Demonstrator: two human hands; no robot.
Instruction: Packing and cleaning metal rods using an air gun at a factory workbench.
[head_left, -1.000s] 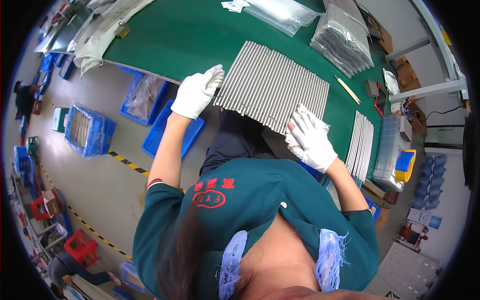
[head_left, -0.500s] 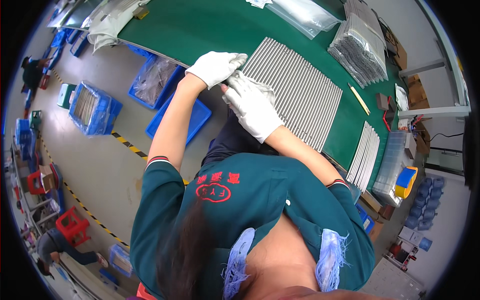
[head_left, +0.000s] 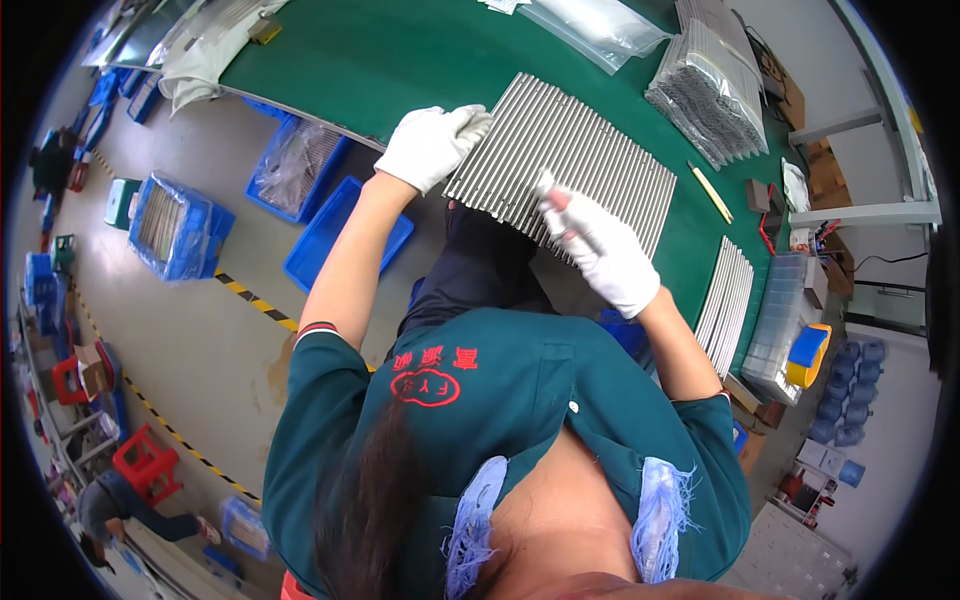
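Note:
A row of slim silvery metal rods [head_left: 570, 150] lies side by side on the green work table [head_left: 350, 70], reaching over its near edge. My left hand [head_left: 432, 148], in a white glove, is at the left end of the row with its fingers curled closed against the outer rods; what they hold, if anything, is hidden. Over the near ends of the rods, toward the right, is my right hand [head_left: 608, 258], also in a white glove with fingertips uncovered. Its thumb and fingers are apart, and I see nothing held in them.
To the right lie a wood-coloured tool [head_left: 710, 193] and a smaller row of rods [head_left: 724, 310]. Wrapped bundles [head_left: 708, 95] and a clear plastic bag [head_left: 590, 30] lie at the back. Blue bins [head_left: 345, 240] stand on the floor left. A yellow-blue tape roll [head_left: 808, 356] sits far right.
My right hand has moved right, away from my left hand, and now hovers along the near ends of the rods. My left hand has stayed near the row's left end.

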